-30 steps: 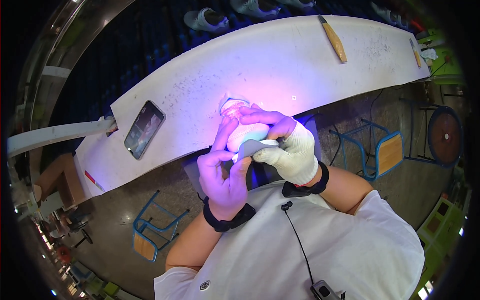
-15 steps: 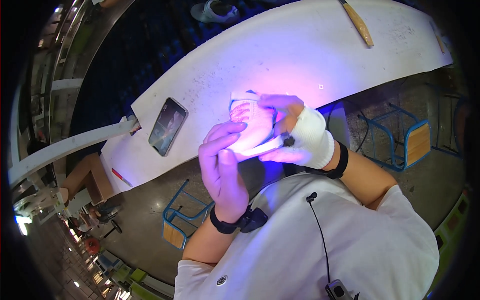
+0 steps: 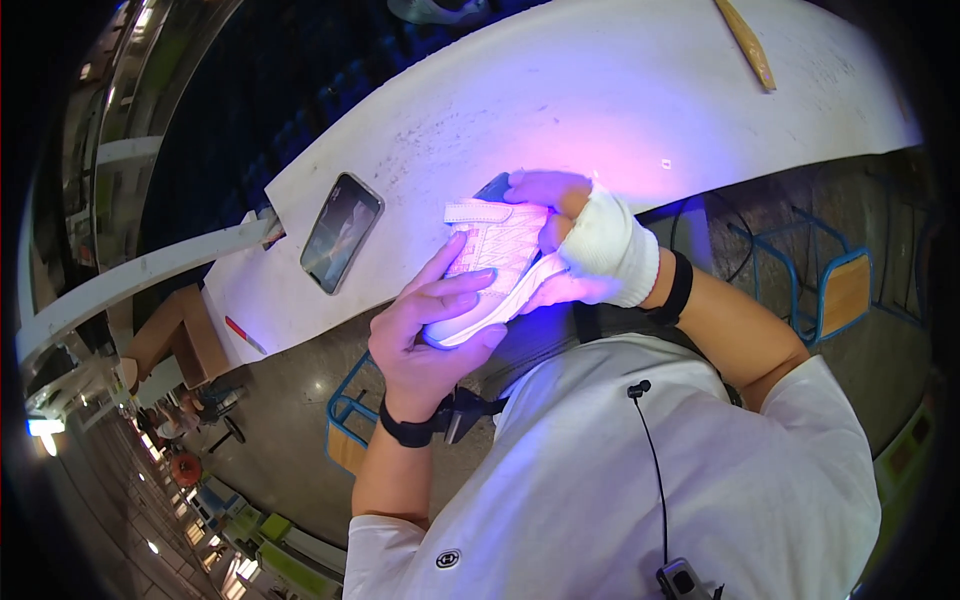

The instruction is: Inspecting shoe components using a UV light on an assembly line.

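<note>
A small light-coloured shoe [image 3: 490, 255], lit pink and violet, is held between both hands over the near edge of the white table. My left hand [image 3: 425, 315] is bare and wraps the toe end, fingers across the upper and thumb by the sole. My right hand [image 3: 585, 245], in a white knit glove with bare fingertips, grips the heel end and opening. The shoe's side and part of its pale sole face up; a strap crosses near its opening. Parts of the heel are hidden behind my right fingers.
On the white table [image 3: 400, 150] lie a phone [image 3: 341, 233], a red pen-like tool [image 3: 245, 335] and a wooden-handled tool [image 3: 748, 45]. Another shoe [image 3: 438, 10] is beyond the far edge. Blue-framed stools [image 3: 838, 290] stand at the near side, and an open cardboard box [image 3: 195, 345] at left.
The shoe has been turned so its side and strap show, and moved slightly left. My left hand has shifted left and down, now wrapping the toe; my right hand stays at the heel.
</note>
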{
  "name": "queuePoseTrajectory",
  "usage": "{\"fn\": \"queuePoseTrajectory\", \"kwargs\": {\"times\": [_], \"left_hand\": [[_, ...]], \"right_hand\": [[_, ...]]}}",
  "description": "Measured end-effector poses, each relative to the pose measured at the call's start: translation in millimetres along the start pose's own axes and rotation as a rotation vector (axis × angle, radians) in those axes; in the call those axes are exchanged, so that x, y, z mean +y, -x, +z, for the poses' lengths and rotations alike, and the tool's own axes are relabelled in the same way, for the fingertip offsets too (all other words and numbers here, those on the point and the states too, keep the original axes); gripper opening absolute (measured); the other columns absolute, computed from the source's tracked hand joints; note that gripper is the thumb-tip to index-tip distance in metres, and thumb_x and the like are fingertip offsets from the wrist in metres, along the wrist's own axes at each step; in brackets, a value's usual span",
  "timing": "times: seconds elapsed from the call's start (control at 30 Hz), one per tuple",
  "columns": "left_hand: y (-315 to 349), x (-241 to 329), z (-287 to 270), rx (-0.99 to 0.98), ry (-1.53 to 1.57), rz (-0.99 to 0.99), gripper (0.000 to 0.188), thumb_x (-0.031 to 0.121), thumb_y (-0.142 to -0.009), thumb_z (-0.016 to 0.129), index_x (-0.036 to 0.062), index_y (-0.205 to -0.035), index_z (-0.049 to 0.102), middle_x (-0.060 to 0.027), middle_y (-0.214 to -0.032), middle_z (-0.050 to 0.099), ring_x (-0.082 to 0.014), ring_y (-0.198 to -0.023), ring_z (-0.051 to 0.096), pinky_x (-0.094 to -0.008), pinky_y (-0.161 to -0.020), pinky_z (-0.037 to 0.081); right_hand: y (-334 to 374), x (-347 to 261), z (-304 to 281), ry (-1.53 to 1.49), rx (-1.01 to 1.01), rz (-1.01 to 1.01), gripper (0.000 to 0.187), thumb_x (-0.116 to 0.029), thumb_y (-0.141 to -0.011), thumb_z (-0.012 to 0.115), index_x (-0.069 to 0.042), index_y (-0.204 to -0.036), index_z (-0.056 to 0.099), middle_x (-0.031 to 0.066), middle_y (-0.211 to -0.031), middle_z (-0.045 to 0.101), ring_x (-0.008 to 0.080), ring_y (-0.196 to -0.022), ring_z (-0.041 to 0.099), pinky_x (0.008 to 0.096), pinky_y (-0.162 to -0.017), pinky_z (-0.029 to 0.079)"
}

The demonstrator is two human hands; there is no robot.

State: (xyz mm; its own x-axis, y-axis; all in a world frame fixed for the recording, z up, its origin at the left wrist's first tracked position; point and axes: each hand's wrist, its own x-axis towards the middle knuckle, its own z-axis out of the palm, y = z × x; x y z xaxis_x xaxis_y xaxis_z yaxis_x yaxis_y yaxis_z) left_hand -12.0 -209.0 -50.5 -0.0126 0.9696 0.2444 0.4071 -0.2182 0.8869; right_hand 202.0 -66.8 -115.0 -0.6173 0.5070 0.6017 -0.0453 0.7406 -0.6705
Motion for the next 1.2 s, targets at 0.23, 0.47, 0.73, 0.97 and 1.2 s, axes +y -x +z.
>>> {"fn": "queuePoseTrajectory", "kwargs": {"times": [0.23,0.47,0.73,0.97,1.2], "left_hand": [[1,19,12,0.044,-0.178,-0.531,0.091,0.015,-0.078,0.092,0.0053,-0.153,0.041,-0.0236,-0.138,0.068,-0.0334,-0.126,0.068,-0.0395,-0.108,0.053],[-7,29,11,0.056,-0.415,-0.462,0.077,0.022,-0.071,0.096,0.0038,-0.136,0.059,-0.0197,-0.123,0.073,-0.0368,-0.11,0.073,-0.0424,-0.094,0.059],[-41,28,51,-0.061,-0.214,0.113,0.055,0.008,-0.08,0.085,0.0012,-0.131,0.067,-0.02,-0.124,0.071,-0.0371,-0.114,0.069,-0.0458,-0.097,0.055],[-11,-15,103,0.208,0.016,0.048,0.036,0.011,-0.081,0.083,0.0018,-0.112,0.067,-0.0139,-0.105,0.065,-0.036,-0.097,0.063,-0.0428,-0.086,0.053],[-21,2,109,0.313,0.021,0.087,0.04,0.009,-0.072,0.091,0.006,-0.096,0.059,-0.0092,-0.089,0.059,-0.0261,-0.076,0.058,-0.0362,-0.067,0.048]], "right_hand": [[15,3,30,0.162,-0.044,-0.11,0.05,-0.045,-0.069,0.085,-0.007,-0.087,0.058,0.0195,-0.126,0.064,0.0399,-0.117,0.062,0.0548,-0.1,0.052],[30,3,43,0.159,0.107,-0.104,0.048,-0.025,-0.068,0.09,-0.01,-0.099,0.057,0.018,-0.129,0.063,0.039,-0.119,0.061,0.0519,-0.1,0.052],[9,-40,-44,-0.344,0.252,0.206,0.082,-0.027,-0.069,0.099,-0.006,-0.139,0.061,0.0209,-0.141,0.063,0.0397,-0.137,0.058,0.0536,-0.118,0.043],[6,-53,-59,-0.153,-0.016,0.078,0.074,-0.029,-0.07,0.097,-0.004,-0.13,0.062,0.0178,-0.123,0.074,0.0402,-0.123,0.069,0.0572,-0.113,0.049],[-13,-51,-68,-0.148,-0.044,0.182,0.058,-0.02,-0.074,0.095,0.001,-0.122,0.07,0.0205,-0.123,0.074,0.0384,-0.12,0.071,0.0482,-0.106,0.053]]}}
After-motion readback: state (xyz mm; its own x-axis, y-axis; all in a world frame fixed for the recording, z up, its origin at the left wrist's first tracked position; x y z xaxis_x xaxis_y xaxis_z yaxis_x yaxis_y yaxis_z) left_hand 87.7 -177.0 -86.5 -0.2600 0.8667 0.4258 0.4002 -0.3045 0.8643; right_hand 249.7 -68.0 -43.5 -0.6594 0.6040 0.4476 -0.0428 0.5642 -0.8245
